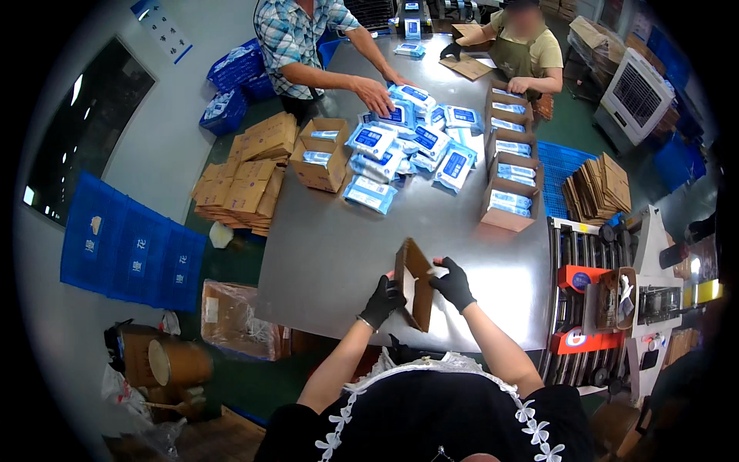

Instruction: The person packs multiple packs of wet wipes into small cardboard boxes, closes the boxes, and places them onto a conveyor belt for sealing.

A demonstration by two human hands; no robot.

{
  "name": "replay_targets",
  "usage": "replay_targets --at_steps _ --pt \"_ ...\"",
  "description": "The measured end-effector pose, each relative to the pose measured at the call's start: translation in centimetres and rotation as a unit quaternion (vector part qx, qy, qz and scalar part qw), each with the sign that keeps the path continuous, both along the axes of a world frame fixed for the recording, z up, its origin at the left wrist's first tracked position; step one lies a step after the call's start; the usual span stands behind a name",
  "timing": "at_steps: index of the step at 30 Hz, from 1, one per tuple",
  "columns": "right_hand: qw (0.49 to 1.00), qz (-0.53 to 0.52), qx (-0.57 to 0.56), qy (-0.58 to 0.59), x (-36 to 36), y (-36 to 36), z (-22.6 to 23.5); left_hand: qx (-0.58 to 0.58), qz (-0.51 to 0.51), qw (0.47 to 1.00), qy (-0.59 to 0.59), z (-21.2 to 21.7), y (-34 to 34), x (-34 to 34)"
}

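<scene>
Between my two gloved hands stands a small brown cardboard box, partly unfolded, near the front edge of the metal table. My left hand grips its left side, the fingers closed on the board. On the opposite side my right hand holds the edge with bent fingers. Beyond the box lies a heap of blue-and-white wet wipe packs. A co-worker in a checked shirt has both hands on that heap.
An open carton with packs stands left of the heap. A row of filled cartons lines the right edge. Flattened cartons are stacked at the left. Another co-worker handles cardboard at the far right. A roller conveyor adjoins the table's right side.
</scene>
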State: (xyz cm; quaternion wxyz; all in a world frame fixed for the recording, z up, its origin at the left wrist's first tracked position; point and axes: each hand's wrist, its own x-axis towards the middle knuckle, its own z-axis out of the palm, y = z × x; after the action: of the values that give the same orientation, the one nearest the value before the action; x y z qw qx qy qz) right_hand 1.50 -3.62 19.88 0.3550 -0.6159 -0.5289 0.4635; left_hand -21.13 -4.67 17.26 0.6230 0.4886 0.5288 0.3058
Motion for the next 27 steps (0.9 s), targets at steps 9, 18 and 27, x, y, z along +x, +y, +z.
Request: replay_targets --at_steps 9,18,27 --pt "0.969 -0.053 0.201 -0.132 -1.5 -2.8 2.2 0.267 0.178 0.933 0.165 1.6 2.6 1.8" --pt "0.878 0.19 0.305 -0.316 0.1 2.1 1.7 0.554 -0.07 0.669 0.491 5.9 8.8 4.0" --pt "0.921 -0.097 0.16 -0.343 -4.6 4.6 -1.8 0.381 -0.349 0.756 0.402 5.9 6.9 -0.5"
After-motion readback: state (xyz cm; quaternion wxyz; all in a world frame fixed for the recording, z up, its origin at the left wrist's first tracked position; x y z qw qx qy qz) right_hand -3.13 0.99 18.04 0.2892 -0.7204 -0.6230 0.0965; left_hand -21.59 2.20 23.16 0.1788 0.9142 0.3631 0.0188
